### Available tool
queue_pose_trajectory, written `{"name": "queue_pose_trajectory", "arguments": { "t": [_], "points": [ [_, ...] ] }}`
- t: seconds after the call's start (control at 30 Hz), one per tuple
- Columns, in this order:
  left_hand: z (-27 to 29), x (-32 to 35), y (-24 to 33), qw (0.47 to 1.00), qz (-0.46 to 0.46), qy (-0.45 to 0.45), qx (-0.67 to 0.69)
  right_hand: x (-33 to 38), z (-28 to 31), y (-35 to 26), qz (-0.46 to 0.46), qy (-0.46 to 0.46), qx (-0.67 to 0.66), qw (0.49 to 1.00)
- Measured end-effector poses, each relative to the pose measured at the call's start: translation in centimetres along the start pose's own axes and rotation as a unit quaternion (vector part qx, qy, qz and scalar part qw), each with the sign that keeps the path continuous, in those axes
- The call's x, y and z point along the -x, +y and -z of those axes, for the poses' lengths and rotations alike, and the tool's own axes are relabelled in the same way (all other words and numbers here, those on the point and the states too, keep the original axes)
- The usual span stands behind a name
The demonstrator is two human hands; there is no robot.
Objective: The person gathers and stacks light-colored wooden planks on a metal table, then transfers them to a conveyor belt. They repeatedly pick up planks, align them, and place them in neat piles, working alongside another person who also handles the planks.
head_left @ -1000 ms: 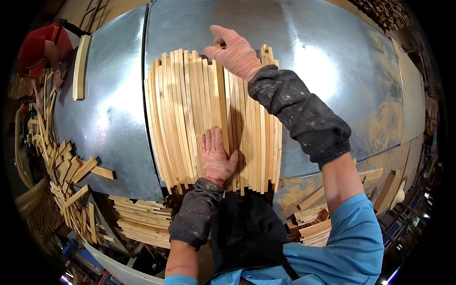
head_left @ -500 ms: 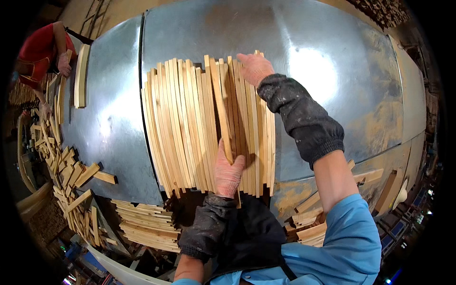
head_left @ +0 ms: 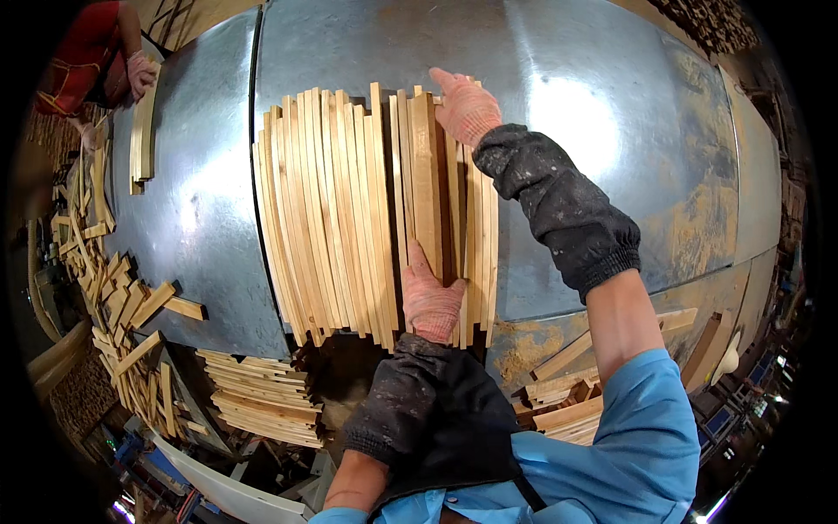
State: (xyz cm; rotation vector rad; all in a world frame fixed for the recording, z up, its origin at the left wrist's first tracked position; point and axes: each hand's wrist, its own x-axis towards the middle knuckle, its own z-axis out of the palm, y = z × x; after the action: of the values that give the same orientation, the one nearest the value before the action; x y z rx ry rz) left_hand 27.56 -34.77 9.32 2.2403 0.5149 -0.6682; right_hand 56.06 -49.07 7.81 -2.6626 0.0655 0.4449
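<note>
A row of long, pale wooden strips (head_left: 336, 210) lies side by side on the metal tabletop in front of me. My left hand (head_left: 432, 301), in a pinkish glove, is at the near end of one wooden strip (head_left: 425, 175), which shows a broad face. Its thumb and index finger sit on either side of that strip. At the far ends of the strips on the row's right side is my right hand (head_left: 470, 109), gloved alike. Its index finger is stretched out, and the palm side is hidden. Dark gaps show on both sides of the broad-faced strip.
At the far left a co-worker's gloved hand (head_left: 140, 74) touches a short stack of strips (head_left: 144, 140). Loose wood pieces (head_left: 122, 301) are heaped along the left edge. Below the table's near edge are stacked strips (head_left: 262, 402); more strips (head_left: 572, 419) lie near my right elbow.
The strip at my left hand was slanted across the row and now lies in line with the others. My right hand stays at the far ends. The co-worker's hand has reached the short stack.
</note>
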Motion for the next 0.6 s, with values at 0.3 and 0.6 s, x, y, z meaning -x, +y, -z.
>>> {"name": "queue_pose_trajectory", "arguments": {
  "t": [0.3, 0.6],
  "points": [
    [-0.9, -0.4, 0.1, 0.942, -0.107, -0.048, 0.315, 5.3, 11.4, -5.0, 0.076, 0.088, -0.170, 0.979],
    [6.2, 0.6, 8.3, 0.896, -0.131, -0.057, 0.421, 7.3, 20.6, -6.7, 0.174, 0.254, -0.279, 0.910]
  ]
}}
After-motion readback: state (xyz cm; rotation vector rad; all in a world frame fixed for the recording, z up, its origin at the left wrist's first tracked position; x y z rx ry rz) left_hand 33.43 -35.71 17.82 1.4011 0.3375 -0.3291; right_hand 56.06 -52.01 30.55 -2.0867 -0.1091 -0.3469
